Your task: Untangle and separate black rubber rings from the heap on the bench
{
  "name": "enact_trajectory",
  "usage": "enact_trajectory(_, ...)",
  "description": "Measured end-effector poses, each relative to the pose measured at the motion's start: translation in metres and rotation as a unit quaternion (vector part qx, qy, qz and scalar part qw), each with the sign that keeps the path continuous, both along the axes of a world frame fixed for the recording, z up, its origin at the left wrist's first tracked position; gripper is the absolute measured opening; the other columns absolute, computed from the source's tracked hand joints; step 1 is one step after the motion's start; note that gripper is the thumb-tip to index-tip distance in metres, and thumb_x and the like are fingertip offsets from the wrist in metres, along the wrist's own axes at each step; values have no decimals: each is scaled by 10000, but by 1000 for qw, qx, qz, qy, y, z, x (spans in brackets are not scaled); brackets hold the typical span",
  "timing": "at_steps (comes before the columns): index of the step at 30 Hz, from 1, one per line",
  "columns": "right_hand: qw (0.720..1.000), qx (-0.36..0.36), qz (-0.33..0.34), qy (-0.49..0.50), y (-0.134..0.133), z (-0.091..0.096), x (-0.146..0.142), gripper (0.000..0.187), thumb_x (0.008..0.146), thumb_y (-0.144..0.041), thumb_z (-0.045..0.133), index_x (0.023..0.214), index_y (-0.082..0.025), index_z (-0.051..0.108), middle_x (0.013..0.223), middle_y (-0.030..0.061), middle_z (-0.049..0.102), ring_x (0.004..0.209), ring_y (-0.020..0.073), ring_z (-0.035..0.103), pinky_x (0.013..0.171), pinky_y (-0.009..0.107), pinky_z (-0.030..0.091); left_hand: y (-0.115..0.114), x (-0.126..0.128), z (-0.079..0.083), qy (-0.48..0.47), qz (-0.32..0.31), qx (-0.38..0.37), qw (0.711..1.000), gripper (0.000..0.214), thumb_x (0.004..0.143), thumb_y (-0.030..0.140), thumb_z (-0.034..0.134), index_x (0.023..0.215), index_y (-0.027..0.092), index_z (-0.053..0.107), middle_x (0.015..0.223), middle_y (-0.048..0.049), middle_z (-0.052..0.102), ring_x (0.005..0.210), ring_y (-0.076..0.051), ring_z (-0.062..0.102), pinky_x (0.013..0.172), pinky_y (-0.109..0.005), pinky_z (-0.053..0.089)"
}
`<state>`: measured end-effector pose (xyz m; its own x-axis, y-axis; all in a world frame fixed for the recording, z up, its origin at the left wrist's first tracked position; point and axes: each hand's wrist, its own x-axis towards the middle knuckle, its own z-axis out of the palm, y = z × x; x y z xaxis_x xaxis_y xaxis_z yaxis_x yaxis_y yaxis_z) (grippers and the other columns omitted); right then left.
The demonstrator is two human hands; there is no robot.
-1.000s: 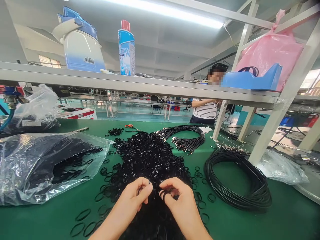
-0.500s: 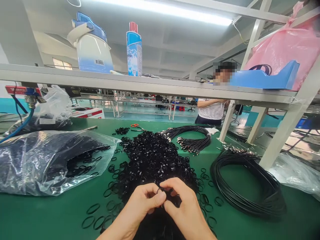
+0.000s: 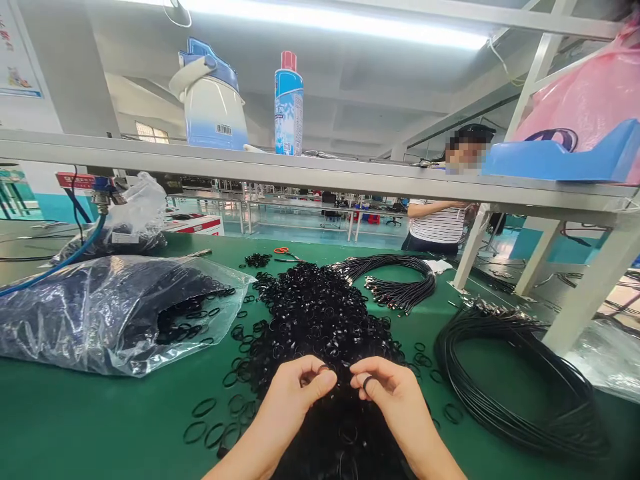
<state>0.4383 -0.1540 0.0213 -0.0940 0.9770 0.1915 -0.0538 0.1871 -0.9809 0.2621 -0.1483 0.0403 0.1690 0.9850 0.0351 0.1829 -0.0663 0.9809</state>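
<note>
From where I stand, a long fluorescent tube (image 3: 350, 25) glares across the pale ceiling (image 3: 360, 87). On the wall (image 3: 30, 117) at left — white above, teal at its foot — hangs a poster (image 3: 17, 57), and farther back a small window (image 3: 152, 132) glows. Beyond the green surface (image 3: 75, 413) and its white metal shelf (image 3: 350, 177), long workbenches (image 3: 285, 205) stand on a glossy teal floor (image 3: 300, 228).

The head camera looks forward and down, near the table (image 3: 125, 427).
</note>
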Motion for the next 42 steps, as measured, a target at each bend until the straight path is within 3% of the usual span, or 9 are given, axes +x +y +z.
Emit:
enact_trajectory(7,998,-9,49,-39,-7,2,-9,247,709,-202,686,955,-194,669,926,48,688,828,181,613,748,288,487,-5,5,0,26,-53,63,996,226,808,359,562,745,162,653,736,-6,596,744,-173,514,697,-271,370)
enact_trajectory(12,999,-12,12,-50,-5,0,-11,171,692,-209,670,857,-166,664,810,41,676,765,179,608,728,298,485,-7,6,0,55,-35,100,993,218,816,342,545,710,174,633,823,-27,581,814,-193,527,718,-283,380)
enact_trajectory(19,993,-8,-54,-103,1,-1,1,151,723,-248,642,856,-178,657,807,34,672,770,194,618,726,308,486,-1,-1,-1,87,-9,75,993,149,747,334,632,749,187,606,813,-16,608,800,-197,550,684,-285,399)
enact_trajectory(22,969,68,-54,-232,-1,-1,7,247,764,-107,504,881,-227,686,962,31,676,917,203,608,844,346,456,-6,-5,1,142,-38,57,988,290,675,199,676,957,242,620,1017,-16,628,986,-223,548,839,-329,417)
enact_trajectory(26,921,147,-76,-352,-5,2,11,466,677,64,346,760,-248,683,1089,1,626,1075,172,526,939,337,392,-15,-10,5,237,-53,106,964,536,721,169,629,1203,375,517,1283,28,530,1177,-230,467,1027,-408,336)
enact_trajectory(30,893,149,-64,-420,-5,8,16,365,687,43,419,654,-235,651,1045,-4,619,1049,185,503,903,336,383,-18,-10,9,302,-59,162,938,467,822,132,483,1249,320,493,1299,7,548,1170,-203,508,1024,-382,385)
enact_trajectory(34,861,136,-66,-485,-5,16,20,259,715,-24,530,651,-240,658,997,-6,627,1013,215,490,854,354,361,-18,-12,8,330,-81,195,920,594,766,-46,321,1212,289,524,1220,11,601,1103,-146,559,1008,-321,417)
enact_trajectory(39,833,134,-87,-530,-9,28,24,268,876,-174,481,661,-213,637,828,7,636,846,204,502,751,347,359,-17,-21,7,320,-124,192,919,648,738,9,480,1299,332,440,1365,18,486,1253,-187,438,1101,-389,317)
enact_trajectory(42,827,150,-93,-534,-14,35,27,269,879,-98,421,784,-211,646,883,15,645,848,198,507,749,340,370,-14,-26,9,297,-132,152,933,622,756,87,553,1297,374,440,1383,36,473,1261,-204,430,1101,-404,304)
